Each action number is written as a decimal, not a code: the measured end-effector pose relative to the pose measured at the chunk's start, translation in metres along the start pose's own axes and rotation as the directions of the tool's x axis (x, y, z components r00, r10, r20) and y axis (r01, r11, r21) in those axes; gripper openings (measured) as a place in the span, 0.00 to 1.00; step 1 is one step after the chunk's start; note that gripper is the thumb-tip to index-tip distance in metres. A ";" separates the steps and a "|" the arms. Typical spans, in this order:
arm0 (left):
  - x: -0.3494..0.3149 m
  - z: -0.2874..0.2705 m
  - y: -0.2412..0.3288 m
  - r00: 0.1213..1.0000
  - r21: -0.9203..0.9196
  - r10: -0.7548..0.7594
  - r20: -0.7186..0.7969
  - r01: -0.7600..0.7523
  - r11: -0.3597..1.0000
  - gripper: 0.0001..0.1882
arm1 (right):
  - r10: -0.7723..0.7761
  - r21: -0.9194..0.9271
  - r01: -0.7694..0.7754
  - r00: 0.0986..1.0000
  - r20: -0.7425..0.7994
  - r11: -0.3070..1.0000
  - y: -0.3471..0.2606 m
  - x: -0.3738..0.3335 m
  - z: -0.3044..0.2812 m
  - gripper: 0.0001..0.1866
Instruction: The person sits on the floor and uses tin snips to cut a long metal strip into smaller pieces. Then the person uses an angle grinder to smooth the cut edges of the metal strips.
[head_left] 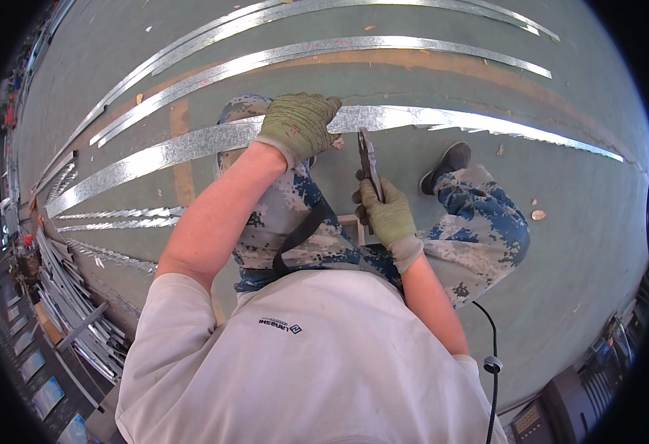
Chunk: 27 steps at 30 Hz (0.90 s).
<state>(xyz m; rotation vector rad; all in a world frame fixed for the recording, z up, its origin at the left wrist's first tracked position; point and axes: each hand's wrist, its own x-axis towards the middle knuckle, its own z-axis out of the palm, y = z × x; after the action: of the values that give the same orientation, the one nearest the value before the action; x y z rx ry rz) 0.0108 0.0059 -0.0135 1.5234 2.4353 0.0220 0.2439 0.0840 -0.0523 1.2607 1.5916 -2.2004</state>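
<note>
My left hand [300, 124], in a green work glove, is closed over a long galvanized metal strip [154, 164] stretching across the view in front of me. A row of cut, tooth-like tabs [516, 132] runs along the strip's near edge on the right. Below the strip, my gloved right hand [389, 213] is wrapped round the handles of a dark metal pair of pliers or snips [369, 157]; the exact kind is hard to tell. Its jaws point up toward the strip, close to its near edge. My left knee is under the strip, beside the left hand.
More flat metal strips [324, 48] lie on the green floor [583, 237] ahead. Notched strips [121, 223] rest at the left, near a pile of metal lengths [80, 311]. A black cable [495, 333] hangs at my right side. A dry leaf [538, 214] lies on the floor.
</note>
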 end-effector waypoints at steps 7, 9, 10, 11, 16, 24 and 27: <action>0.006 -0.009 0.004 0.997 -0.050 -0.040 0.063 0.043 0.998 0.22 | 0.070 0.190 -0.098 0.986 0.152 0.977 -0.010 0.000 -0.009 0.18; 0.007 -0.012 0.004 0.995 -0.048 -0.049 0.089 0.054 0.997 0.22 | 0.072 0.188 -0.105 0.982 0.174 0.976 -0.010 0.001 -0.012 0.17; 0.007 -0.012 0.004 0.996 -0.057 -0.046 0.077 0.051 0.997 0.21 | 0.049 0.201 -0.088 0.981 0.190 0.976 -0.008 0.002 -0.014 0.17; 0.007 -0.012 0.004 0.997 -0.066 -0.043 0.065 0.048 0.997 0.21 | 0.026 0.213 -0.070 0.978 0.205 0.974 -0.006 0.003 -0.016 0.16; 0.010 -0.023 0.009 0.986 -0.101 -0.098 0.137 0.112 0.989 0.22 | 0.050 0.379 -0.203 0.925 0.377 0.903 -0.015 0.005 -0.025 0.16; 0.008 -0.026 0.011 0.987 -0.120 -0.108 0.119 0.122 0.985 0.25 | -0.168 0.709 -0.551 0.726 0.667 0.440 0.006 0.002 -0.022 0.19; 0.006 -0.021 0.010 0.988 -0.078 -0.094 0.126 0.105 0.991 0.24 | -0.198 0.715 -0.545 0.717 0.668 0.439 0.008 0.003 -0.020 0.20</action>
<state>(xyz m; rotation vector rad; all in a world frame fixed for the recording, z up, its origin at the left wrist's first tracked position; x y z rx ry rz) 0.0122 0.0182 0.0072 1.3258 2.3789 0.0117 0.2571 0.0989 -0.0622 0.4631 -0.1340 -2.8769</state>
